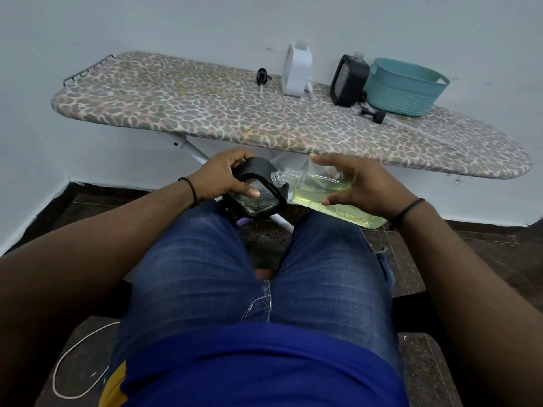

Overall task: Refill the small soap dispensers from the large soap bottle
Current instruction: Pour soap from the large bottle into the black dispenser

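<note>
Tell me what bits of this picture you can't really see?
- Whether soap is flowing: the large soap bottle's mouth meets the black dispenser in the head view, the stream too small to tell.
- Dispenser's fill level: the left hand covers it.
- Teal basket's inside: its wall hides it.
- Large bottle's back: the right hand covers it.

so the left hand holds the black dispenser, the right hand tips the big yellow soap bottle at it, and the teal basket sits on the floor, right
Not quite: the head view shows the teal basket on the ironing board, not the floor. The left hand does hold the black dispenser, the right hand the soap bottle.
</note>
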